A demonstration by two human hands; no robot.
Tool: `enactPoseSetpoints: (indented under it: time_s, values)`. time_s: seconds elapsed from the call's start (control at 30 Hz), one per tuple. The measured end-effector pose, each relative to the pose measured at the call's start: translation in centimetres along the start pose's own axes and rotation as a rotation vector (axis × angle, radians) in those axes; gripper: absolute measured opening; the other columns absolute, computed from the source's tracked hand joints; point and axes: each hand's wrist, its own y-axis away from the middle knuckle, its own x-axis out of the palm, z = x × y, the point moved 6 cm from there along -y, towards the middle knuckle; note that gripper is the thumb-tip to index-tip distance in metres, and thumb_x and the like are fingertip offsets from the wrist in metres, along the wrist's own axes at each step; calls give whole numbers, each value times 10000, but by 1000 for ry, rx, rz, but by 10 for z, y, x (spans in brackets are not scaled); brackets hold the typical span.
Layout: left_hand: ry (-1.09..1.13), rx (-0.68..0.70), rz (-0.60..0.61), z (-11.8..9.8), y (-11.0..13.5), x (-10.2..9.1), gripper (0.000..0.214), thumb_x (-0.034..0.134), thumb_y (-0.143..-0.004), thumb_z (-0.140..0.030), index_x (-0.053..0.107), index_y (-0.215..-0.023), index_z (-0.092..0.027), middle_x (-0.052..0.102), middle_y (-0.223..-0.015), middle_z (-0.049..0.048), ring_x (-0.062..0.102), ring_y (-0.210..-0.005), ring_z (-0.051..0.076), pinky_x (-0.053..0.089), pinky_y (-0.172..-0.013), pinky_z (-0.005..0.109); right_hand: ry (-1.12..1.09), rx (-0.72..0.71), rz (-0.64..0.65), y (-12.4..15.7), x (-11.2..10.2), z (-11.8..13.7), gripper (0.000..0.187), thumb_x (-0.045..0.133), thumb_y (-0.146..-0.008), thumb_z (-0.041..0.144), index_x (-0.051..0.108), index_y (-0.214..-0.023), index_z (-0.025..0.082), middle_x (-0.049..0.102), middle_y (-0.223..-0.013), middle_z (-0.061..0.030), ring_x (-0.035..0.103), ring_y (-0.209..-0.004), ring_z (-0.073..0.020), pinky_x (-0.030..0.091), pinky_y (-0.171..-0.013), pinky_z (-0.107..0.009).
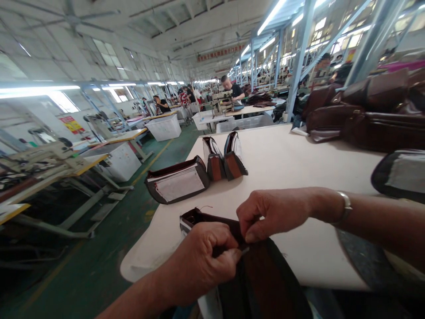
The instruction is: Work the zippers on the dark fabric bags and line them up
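Observation:
A dark brown bag piece (262, 274) with a white lining lies over the near edge of the white worktable (292, 168). My left hand (202, 259) is closed in a fist on its top edge, pinching a small metal part, maybe a zipper pull. My right hand (268, 212), a metal bracelet on its wrist, pinches the same edge just to the right, thumb and fingers pressed together. A loose thread sticks up from the piece's far corner.
Three similar brown pouches (179, 179) stand farther back on the table. Finished brown bags (365, 110) are piled at the right. Another pouch (400, 175) lies at the right edge. Sewing tables (49, 168), white bins and seated workers fill the green-floored aisle to the left.

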Motion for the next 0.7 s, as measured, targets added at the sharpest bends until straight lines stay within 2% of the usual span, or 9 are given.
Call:
enactPoseSetpoints:
  time_s: [0.07,0.13,0.2,0.27,0.33,0.4,0.5,0.6,0.7]
  values:
    - [3,6,-3,-1,2,-1,115,536,-742,-124,577,-638,-154,515,-641,-33,451,-617,101,323,-543,214,44,-7,-15,1,4,5,180,676,-861,270,732,-898,102,627,-755,-1,546,-683,-111,441,-641,-214]
    - [33,16,8,-1,3,-2,122,548,-750,-137,552,-629,-155,494,-644,-33,435,-622,102,316,-549,220,161,-26,-111,2,9,14,52,654,-789,145,696,-815,126,612,-749,10,528,-655,-100,421,-620,-207]
    - [107,2,53,4,4,-1,182,565,-811,-205,525,-639,-159,455,-648,-33,398,-623,104,301,-557,234,312,-72,-258,4,17,25,81,611,-713,63,619,-722,143,577,-741,18,476,-615,-87,375,-574,-203]
    - [194,-30,107,10,4,0,321,525,-920,-342,488,-654,-166,390,-647,-39,331,-620,105,270,-560,250,417,-120,-385,7,26,35,121,578,-680,43,540,-670,158,526,-722,23,417,-587,-84,331,-539,-209]
    - [243,-55,167,15,4,1,411,476,-975,-449,464,-672,-171,334,-651,-46,272,-620,106,230,-555,263,438,-147,-435,9,30,40,144,561,-679,36,508,-663,169,497,-713,27,388,-580,-86,315,-530,-215]
    - [241,-47,221,13,5,2,423,507,-966,-480,463,-681,-171,325,-655,-50,255,-620,104,205,-550,272,381,-170,-401,10,28,40,144,573,-708,33,531,-689,169,514,-723,26,413,-594,-89,335,-549,-213]
    - [202,-16,243,4,9,4,365,556,-934,-394,447,-664,-175,334,-655,-49,275,-619,101,214,-549,273,179,-233,-206,8,19,35,69,625,-883,172,638,-824,140,598,-818,-22,531,-704,-118,437,-665,-231]
    - [102,41,144,-9,14,-1,284,543,-884,-251,440,-631,-176,380,-663,-40,350,-638,106,274,-577,264,-26,-267,-41,3,8,24,342,447,-1046,329,684,-983,89,658,-999,-112,604,-916,-181,484,-862,-311]
    - [17,78,71,-13,22,-14,241,531,-849,-204,455,-621,-178,423,-667,-39,397,-642,107,305,-585,253,-50,-277,-66,-1,-4,16,418,400,-1062,364,688,-941,87,663,-952,-106,603,-923,-198,477,-878,-332]
